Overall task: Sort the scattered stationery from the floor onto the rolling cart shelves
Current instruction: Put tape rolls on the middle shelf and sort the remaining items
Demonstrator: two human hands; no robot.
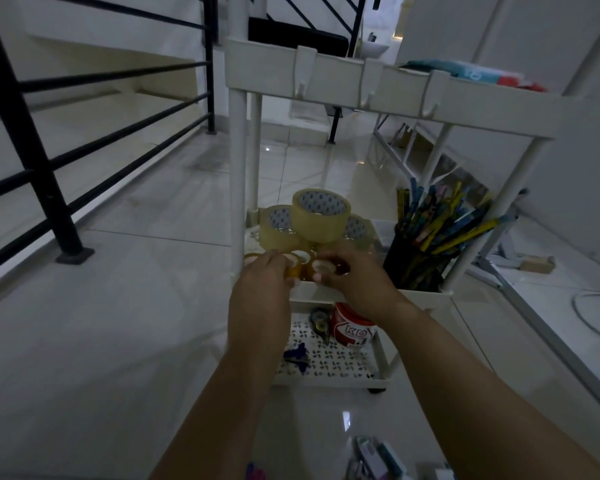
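Note:
A white rolling cart (326, 86) stands in front of me with three shelves. On its middle shelf (426, 295) lie several big clear tape rolls (321, 220), one stacked on top, and a black cup of pencils (416, 268). Both hands reach onto the front of this shelf. My left hand (267, 271) is shut on a small amber tape roll (293, 270). My right hand (343, 271) grips another small amber tape roll (331, 268) beside it. A further small roll (302, 256) shows between my fingers. Loose stationery (374, 457) lies on the floor at the bottom.
The bottom shelf (326, 358) holds a red tub (354, 329), a tape dispenser (321, 323) and blue clips (298, 355). Colourful packets (465, 72) lie on the top shelf. A black stair railing (49, 188) runs on the left, a white metal frame (520, 271) on the right.

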